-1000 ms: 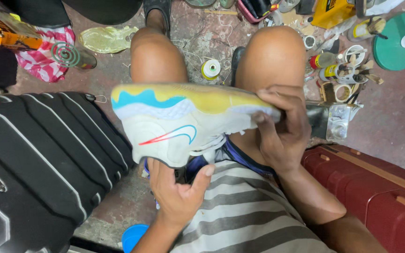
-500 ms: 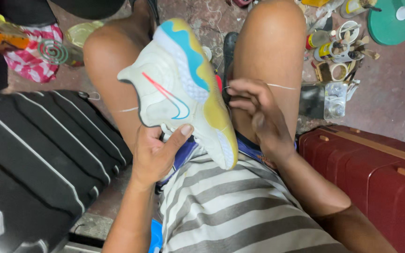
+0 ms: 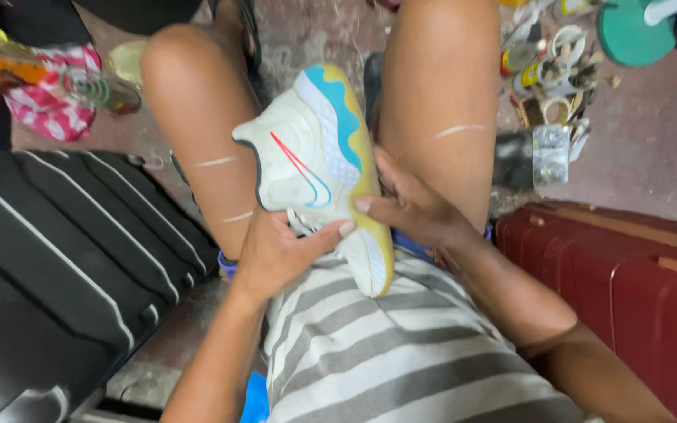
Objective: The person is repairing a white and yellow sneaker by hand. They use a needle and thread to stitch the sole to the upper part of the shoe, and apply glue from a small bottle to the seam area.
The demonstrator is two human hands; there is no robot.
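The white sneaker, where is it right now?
Head view, centre: the white sneaker sits between the person's knees, held by the left hand and right hand, above the striped shirt.

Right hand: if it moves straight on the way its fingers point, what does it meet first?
The right hand points left; its fingertips already press the shoe, so probably the shoe's yellow sole edge.

Clear, perhaps plastic packet (image 3: 550, 154) and small labelled tins (image 3: 523, 70) on floor, upper right.
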